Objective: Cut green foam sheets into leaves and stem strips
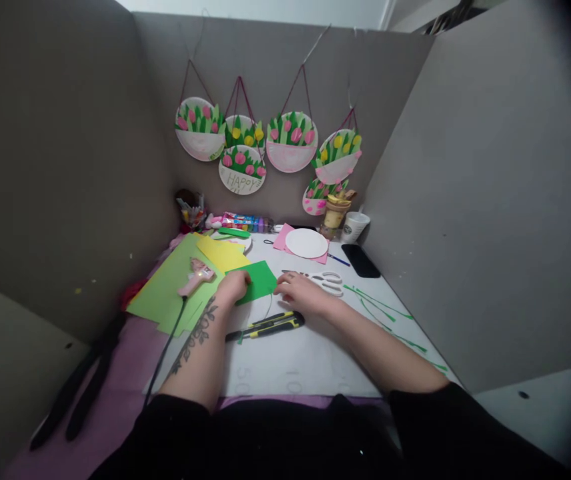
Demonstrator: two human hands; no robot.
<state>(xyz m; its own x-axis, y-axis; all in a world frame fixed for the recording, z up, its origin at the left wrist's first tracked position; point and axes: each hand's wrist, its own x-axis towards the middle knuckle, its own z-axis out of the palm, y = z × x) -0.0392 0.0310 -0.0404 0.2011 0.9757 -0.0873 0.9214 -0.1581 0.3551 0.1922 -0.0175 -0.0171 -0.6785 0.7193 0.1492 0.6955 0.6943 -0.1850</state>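
A piece of green paper (261,283) lies between my two hands over the white work surface. My left hand (234,287) is closed on its left edge, the thumb on top. At the paper's right edge, the curled fingers of my right hand (296,291) pinch the corner. White-handled scissors (331,283) lie just beyond my right hand, their blades partly behind it. Nearer to me are two black-and-yellow utility knives (276,324), side by side. A pink glue gun (198,277) rests left of my left hand on light green sheets (169,288).
Yellow paper (223,251) lies behind the glue gun. Farther back are a white paper plate (306,243) on pink paper, a white cup (355,227) and a black phone (361,261). Thin green strips (390,319) lie at right. Decorated plates (292,157) hang on the grey back wall.
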